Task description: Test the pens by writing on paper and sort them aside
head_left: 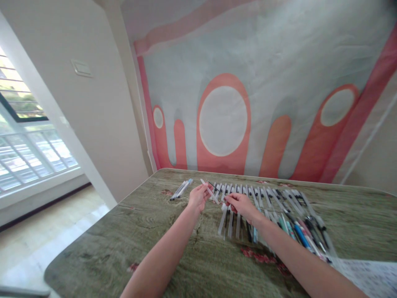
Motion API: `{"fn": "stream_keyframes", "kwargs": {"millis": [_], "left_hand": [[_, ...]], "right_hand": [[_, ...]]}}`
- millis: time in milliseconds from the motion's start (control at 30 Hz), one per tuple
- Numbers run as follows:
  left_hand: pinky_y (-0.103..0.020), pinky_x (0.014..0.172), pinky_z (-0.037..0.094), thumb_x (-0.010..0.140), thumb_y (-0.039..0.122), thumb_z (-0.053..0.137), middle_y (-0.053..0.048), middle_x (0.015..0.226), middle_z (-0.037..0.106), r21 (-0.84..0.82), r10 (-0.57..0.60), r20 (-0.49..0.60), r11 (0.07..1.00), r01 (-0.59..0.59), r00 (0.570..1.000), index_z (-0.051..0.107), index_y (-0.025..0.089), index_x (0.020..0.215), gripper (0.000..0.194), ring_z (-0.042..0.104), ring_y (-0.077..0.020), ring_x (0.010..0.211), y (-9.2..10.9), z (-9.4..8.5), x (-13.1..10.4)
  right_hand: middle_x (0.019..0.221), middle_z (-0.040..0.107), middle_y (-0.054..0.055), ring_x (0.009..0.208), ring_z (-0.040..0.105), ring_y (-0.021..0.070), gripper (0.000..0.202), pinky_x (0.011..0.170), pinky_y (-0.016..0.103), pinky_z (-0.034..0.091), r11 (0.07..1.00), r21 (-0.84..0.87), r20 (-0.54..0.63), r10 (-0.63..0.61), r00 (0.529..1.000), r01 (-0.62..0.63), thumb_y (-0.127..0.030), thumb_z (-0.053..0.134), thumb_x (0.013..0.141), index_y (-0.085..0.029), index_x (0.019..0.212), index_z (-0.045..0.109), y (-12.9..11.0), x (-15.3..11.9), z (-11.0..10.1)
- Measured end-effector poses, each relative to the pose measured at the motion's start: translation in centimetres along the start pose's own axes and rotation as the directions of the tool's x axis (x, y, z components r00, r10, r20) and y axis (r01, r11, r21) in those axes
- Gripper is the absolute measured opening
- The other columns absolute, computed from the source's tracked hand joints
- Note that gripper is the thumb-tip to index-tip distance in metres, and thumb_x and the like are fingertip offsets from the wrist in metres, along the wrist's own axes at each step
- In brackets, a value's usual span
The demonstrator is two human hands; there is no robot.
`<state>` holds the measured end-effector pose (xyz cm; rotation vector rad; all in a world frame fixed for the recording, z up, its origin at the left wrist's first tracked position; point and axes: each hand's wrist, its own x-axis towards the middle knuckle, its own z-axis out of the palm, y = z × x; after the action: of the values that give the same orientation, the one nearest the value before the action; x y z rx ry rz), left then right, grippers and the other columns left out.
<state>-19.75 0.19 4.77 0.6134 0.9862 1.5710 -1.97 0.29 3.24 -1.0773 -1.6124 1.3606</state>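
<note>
Two bare hands meet above a wood-patterned table (pixel 149 231). The left hand (pixel 200 196) pinches a clear pen barrel (pixel 210 191), tilted, with a thin dark refill (pixel 214 187) beside it. The right hand's (pixel 240 205) fingertips are closed together; what they grip is too small to tell. Pens (pixel 299 236) lie near the right forearm.

Beyond your grip, a pale gray-green backdrop (pixel 291 54) with coral and pink bands, rounded columns and pale ovals rises behind the far edge of the wood-grained, gray-green tabletop (pixel 149 248), which has small red floral patches. To your grip's left, a plain light wall (pixel 102 103) carries a white switch plate (pixel 82 68), and past it daylight comes through a window (pixel 21 95) with a white railing (pixel 34 155). Below that, you have a glossy pale floor (pixel 46 231) edged by a dark baseboard (pixel 40 209).
</note>
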Motion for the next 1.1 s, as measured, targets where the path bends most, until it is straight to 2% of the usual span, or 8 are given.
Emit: {"fn": "stream_keyframes", "kwargs": {"millis": [233, 333, 400, 500, 633, 833, 933, 1100], "left_hand": [[-0.021, 0.056, 0.046, 0.063, 0.021, 0.065, -0.006, 0.074, 0.063, 0.049, 0.065, -0.03, 0.997, -0.064, 0.997, 0.058, 0.012, 0.081, 0.021, 0.059, -0.0116, 0.065, 0.1, 0.2, -0.5], [-0.019, 0.054, 0.043, 0.064, 0.026, 0.062, -0.003, 0.071, 0.062, 0.161, 0.149, -0.065, 0.977, -0.137, 0.987, 0.059, 0.014, 0.084, 0.024, 0.057, -0.0096, 0.061, 0.7, -0.7, 0.0], [-0.018, 0.05, 0.041, 0.063, 0.028, 0.061, -0.002, 0.066, 0.061, 0.334, 0.109, -0.014, 0.937, -0.098, 0.994, 0.061, 0.014, 0.083, 0.025, 0.054, -0.0087, 0.055, 0.7, -1.3, 0.2], [-0.019, 0.047, 0.038, 0.06, 0.028, 0.061, -0.001, 0.056, 0.058, 0.637, -0.07, 0.116, 0.77, -0.02, 0.991, 0.064, 0.013, 0.073, 0.02, 0.048, -0.0081, 0.047, -0.1, -1.6, -0.2], [-0.019, 0.043, 0.033, 0.062, 0.032, 0.057, 0.001, 0.049, 0.053, 0.857, -0.163, 0.226, 0.502, -0.116, 0.96, 0.064, 0.011, 0.063, 0.023, 0.044, -0.0078, 0.043, -1.1, -1.2, -1.3], [-0.018, 0.047, 0.035, 0.061, 0.031, 0.056, 0.002, 0.049, 0.054, 0.962, -0.157, 0.214, 0.206, -0.18, 0.964, 0.067, 0.011, 0.068, 0.024, 0.047, -0.0093, 0.048, -1.4, -0.6, -2.2], [-0.019, 0.05, 0.036, 0.062, 0.029, 0.055, 0.002, 0.05, 0.055, 0.965, -0.123, 0.251, 0.108, -0.238, 0.96, 0.067, 0.011, 0.071, 0.023, 0.049, -0.0105, 0.05, -1.9, -0.6, -2.2], [-0.019, 0.055, 0.037, 0.062, 0.019, 0.05, -0.002, 0.06, 0.061, 0.939, -0.02, 0.345, -0.008, -0.345, 0.938, 0.068, 0.013, 0.077, 0.024, 0.053, -0.0124, 0.058, -2.7, -0.3, -2.6]], "right_hand": [[0.058, 0.057, -0.001, 0.041, 0.043, 0.0054, 0.027, 0.037, 0.016, 0.03, 0.994, -0.105, 0.23, -0.014, 0.973, 0.039, -0.041, 0.054, 0.072, -0.014, 0.077, 0.058, 0.3, -0.4, 0.4], [0.057, 0.055, -0.003, 0.041, 0.044, 0.006, 0.026, 0.037, 0.016, 0.031, 0.995, -0.07, 0.197, -0.053, 0.979, 0.068, -0.038, 0.056, 0.071, -0.015, 0.085, 0.053, 0.3, -0.4, 0.4], [0.056, 0.053, -0.003, 0.042, 0.044, 0.0061, 0.024, 0.038, 0.016, 0.033, 0.988, -0.088, 0.131, -0.117, 0.984, 0.129, -0.037, 0.056, 0.071, -0.015, 0.079, 0.052, 0.5, -0.2, 0.3], [0.057, 0.053, -0.002, 0.045, 0.046, 0.0072, 0.023, 0.041, 0.017, 0.035, 0.969, -0.16, 0.091, -0.174, 0.981, 0.187, -0.037, 0.056, 0.071, -0.015, 0.074, 0.054, 1.1, 0.2, 0.1], [0.066, 0.06, 0.002, 0.055, 0.054, 0.0116, 0.022, 0.048, 0.021, 0.04, 0.942, -0.263, 0.139, -0.178, 0.974, 0.209, -0.032, 0.049, 0.076, -0.014, 0.084, 0.059, 1.7, 0.5, 0.1], [0.077, 0.062, 0.004, 0.068, 0.056, 0.015, 0.019, 0.067, 0.026, 0.041, 0.764, -0.527, 0.19, -0.322, 0.927, 0.373, -0.024, 0.046, 0.079, -0.017, 0.087, 0.061, 1.3, -0.2, 0.4], [0.081, 0.061, 0.006, 0.077, 0.055, 0.0162, 0.014, 0.071, 0.025, 0.039, 0.655, -0.632, 0.225, -0.356, 0.907, 0.414, -0.022, 0.05, 0.078, -0.017, 0.083, 0.061, 1.3, -0.6, 0.6], [0.082, 0.059, 0.005, 0.078, 0.054, 0.0161, 0.011, 0.071, 0.024, 0.038, 0.597, -0.686, 0.266, -0.325, 0.907, 0.415, -0.021, 0.05, 0.077, -0.017, 0.083, 0.06, 1.6, -0.8, 1.1]]}}
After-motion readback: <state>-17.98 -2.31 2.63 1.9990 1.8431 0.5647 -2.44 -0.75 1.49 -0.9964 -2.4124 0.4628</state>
